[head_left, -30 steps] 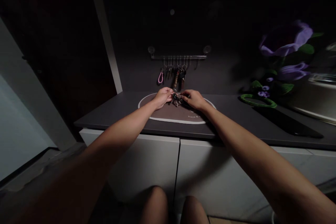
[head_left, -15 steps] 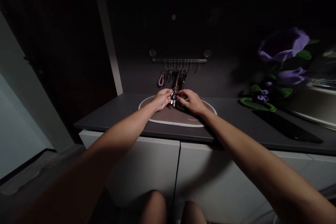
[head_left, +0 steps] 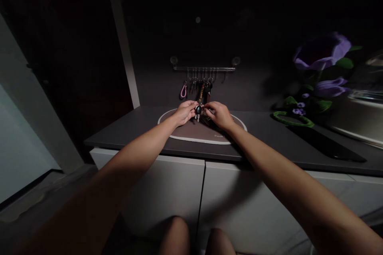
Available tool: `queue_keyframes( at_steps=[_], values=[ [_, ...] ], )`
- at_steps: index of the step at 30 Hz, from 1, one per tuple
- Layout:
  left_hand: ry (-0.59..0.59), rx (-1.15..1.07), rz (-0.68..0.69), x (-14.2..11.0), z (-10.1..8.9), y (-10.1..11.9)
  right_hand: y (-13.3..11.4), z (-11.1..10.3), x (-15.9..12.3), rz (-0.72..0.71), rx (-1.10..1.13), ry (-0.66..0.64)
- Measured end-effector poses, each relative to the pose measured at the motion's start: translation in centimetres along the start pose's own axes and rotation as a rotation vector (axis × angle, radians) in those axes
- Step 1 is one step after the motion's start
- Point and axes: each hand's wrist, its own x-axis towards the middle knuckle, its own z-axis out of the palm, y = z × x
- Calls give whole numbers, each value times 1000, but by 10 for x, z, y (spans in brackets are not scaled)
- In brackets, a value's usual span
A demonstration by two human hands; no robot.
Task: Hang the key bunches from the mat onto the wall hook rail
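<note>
Left hand (head_left: pixel 186 112): pinching silver key bunch with round black fob (head_left: pixel 198 110) | right hand (head_left: pixel 220 114): at its edge, grip unclear | bunch between 2 hands, over brown white-rimmed mat (head_left: pixel 191 132), not yet released | already hanging on clear plastic rail (head_left: pixel 221 69): pink loop strap (head_left: pixel 183 91)

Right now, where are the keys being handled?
In the head view, near the centre, the keys are between the left hand and the right hand, over the brown mat.
</note>
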Motion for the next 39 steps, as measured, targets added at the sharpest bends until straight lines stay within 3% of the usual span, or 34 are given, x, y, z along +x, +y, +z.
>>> queue_keyframes(
  at_steps=[9, 14, 23, 31, 39],
  values=[
    [-23, 108, 29, 4, -7, -3, 2, -2, 3, 161, 88, 71],
    [-1, 247, 59, 4, -7, -5, 5, -1, 4, 236, 242, 90],
    [-96, 448, 142, 7, -9, -10, 13, 6, 6, 270, 562, 84],
    [-75, 641, 199, 5, -7, -13, 13, 6, 5, 359, 855, 108],
    [-72, 861, 283, 3, -5, -14, 21, 0, 6, 347, 694, 202]
  ],
)
